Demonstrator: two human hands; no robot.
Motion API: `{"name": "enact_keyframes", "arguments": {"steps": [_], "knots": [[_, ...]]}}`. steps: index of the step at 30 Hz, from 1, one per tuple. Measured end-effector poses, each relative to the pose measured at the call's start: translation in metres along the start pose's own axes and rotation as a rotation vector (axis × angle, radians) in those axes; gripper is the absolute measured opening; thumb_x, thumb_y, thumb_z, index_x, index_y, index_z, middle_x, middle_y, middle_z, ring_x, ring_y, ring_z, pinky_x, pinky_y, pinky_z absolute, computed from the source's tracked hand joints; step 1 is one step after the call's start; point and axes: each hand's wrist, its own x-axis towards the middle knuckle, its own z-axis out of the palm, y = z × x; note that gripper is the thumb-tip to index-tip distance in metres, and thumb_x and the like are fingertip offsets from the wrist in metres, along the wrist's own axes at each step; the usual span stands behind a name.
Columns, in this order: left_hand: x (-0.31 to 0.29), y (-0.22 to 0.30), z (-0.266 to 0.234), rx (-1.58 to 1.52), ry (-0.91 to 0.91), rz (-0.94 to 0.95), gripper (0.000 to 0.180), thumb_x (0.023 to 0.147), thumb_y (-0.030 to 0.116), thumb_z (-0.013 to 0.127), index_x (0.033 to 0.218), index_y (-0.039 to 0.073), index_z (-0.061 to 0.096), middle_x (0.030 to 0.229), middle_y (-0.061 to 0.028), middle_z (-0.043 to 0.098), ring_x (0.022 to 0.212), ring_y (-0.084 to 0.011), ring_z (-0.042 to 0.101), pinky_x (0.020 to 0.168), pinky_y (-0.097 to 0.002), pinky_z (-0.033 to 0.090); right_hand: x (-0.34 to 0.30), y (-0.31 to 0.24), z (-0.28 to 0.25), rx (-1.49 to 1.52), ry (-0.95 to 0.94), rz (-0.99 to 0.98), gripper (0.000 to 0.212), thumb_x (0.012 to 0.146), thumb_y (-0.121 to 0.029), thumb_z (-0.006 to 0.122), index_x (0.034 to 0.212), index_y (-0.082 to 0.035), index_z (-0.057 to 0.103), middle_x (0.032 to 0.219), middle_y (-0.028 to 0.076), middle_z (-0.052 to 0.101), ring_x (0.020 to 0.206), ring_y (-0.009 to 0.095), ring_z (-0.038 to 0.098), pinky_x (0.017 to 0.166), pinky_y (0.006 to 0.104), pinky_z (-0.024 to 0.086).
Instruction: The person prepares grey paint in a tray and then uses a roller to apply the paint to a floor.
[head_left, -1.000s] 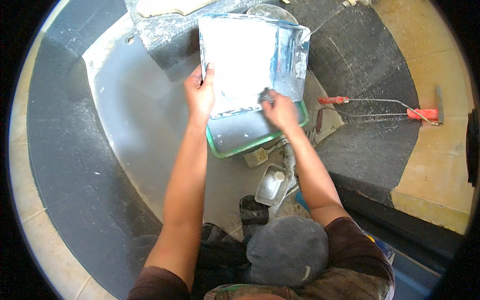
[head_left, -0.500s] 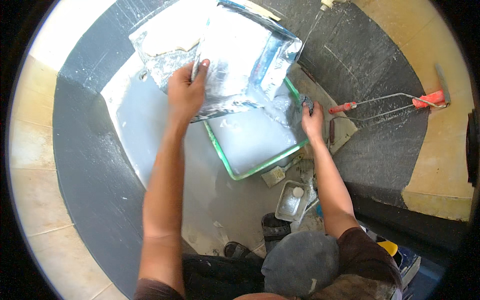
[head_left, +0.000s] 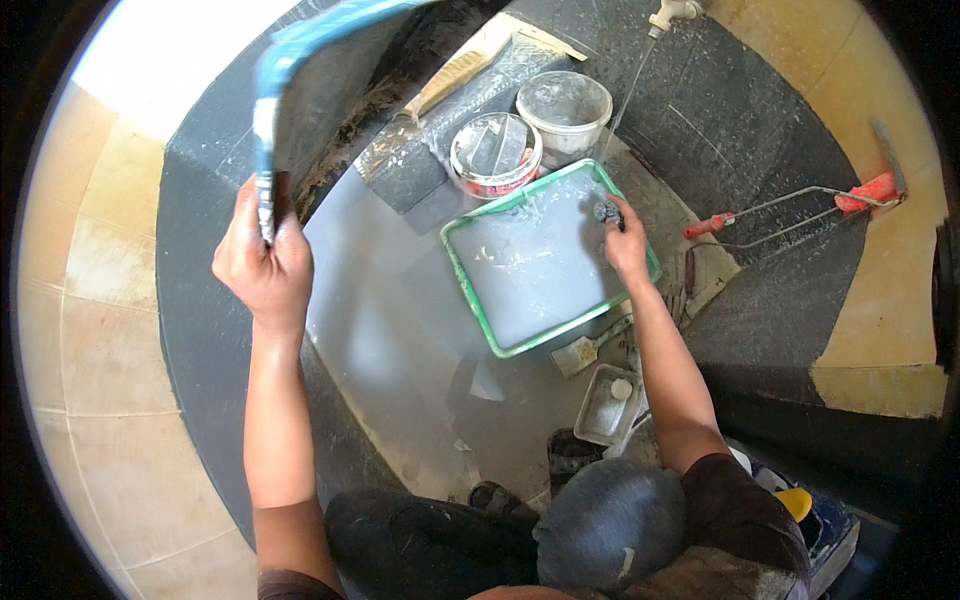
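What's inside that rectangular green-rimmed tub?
The rectangular green-rimmed tub holds cloudy grey liquid with pale streaks. The right hand covers part of its right rim; the liquid hides its bottom.

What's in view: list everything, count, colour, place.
Container: one, blue-white, upper left.
Scrubber: one, grey, basin's right.
Basin: one, green-rimmed, centre.
Buckets: two, whitish, beyond basin.
Tap: one, pale, upper right.
Wooden-looking tool: one, tan, top centre.
Wire tools: apparently two, red-grey, right.
Brush: one, pale, below basin.
Small tray: one, whitish, below brush.
Unclear object: one, yellow, lower right.
Sandals: two, dark, lower centre.
Left hand: one, bare, gripping container.
Right hand: one, bare, holding scrubber.
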Motion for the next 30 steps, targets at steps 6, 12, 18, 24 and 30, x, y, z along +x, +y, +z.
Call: {"name": "enact_keyframes", "arguments": {"steps": [6, 12, 18, 24, 30], "knots": [[-0.003, -0.019, -0.023, -0.273, 0.124, -0.373, 0.021, 0.106, 0.013, 0.062, 0.108, -0.005, 0.071, 0.084, 0.0021, 0.065, 0.077, -0.0034, 0.053, 0.067, -0.0205, 0.043, 0.007, -0.063, -0.02, 0.408, -0.085, 0.543, 0.02, 0.091, -0.02, 0.07, 0.076, -0.009, 0.064, 0.067, -0.003, 0.054, 0.058, 0.008, 0.046, 0.053, 0.0295, 0.035], [-0.016, -0.045, -0.032, -0.666, 0.248, -0.805, 0.039, 0.109, 0.024, 0.057, 0.123, -0.011, 0.063, 0.107, -0.0129, 0.071, 0.091, -0.0168, 0.068, 0.081, -0.0327, 0.056, 0.007, -0.063, -0.012, 0.334, 0.053, 0.349, 0.041, 0.086, -0.019, 0.073, 0.055, -0.01, 0.047, 0.057, -0.007, 0.044, 0.052, 0.007, 0.034, 0.049, 0.0315, 0.028], [-0.035, -0.044, -0.023, -0.972, 0.287, -1.393, 0.055, 0.11, 0.025, 0.049, 0.148, -0.013, 0.036, 0.141, -0.0249, 0.056, 0.123, -0.0338, 0.064, 0.099, -0.0476, 0.056, -0.015, -0.046, -0.002, 0.24, 0.038, 0.233, 0.038, 0.082, -0.014, 0.066, 0.05, -0.003, 0.049, 0.05, -0.005, 0.042, 0.048, 0.008, 0.037, 0.046, 0.035, 0.03], [-0.048, -0.046, -0.009, -1.015, 0.305, -1.527, 0.052, 0.109, 0.028, 0.052, 0.146, -0.008, 0.043, 0.142, -0.0207, 0.058, 0.123, -0.0335, 0.063, 0.103, -0.0479, 0.053, -0.044, -0.024, 0.015, 0.237, -0.062, 0.361, 0.034, 0.086, -0.016, 0.07, 0.057, -0.001, 0.059, 0.056, -0.004, 0.052, 0.052, 0.007, 0.041, 0.049, 0.0332, 0.033], [-0.064, -0.044, 0.017, -1.149, 0.233, -1.549, 0.054, 0.11, 0.029, 0.047, 0.148, -0.009, 0.037, 0.14, -0.0236, 0.056, 0.124, -0.0359, 0.062, 0.104, -0.0493, 0.054, -0.058, -0.017, 0.029, 0.347, -0.248, 0.489, 0.031, 0.094, -0.022, 0.072, 0.068, -0.005, 0.067, 0.065, -0.003, 0.06, 0.058, 0.008, 0.049, 0.055, 0.0291, 0.039]]}}
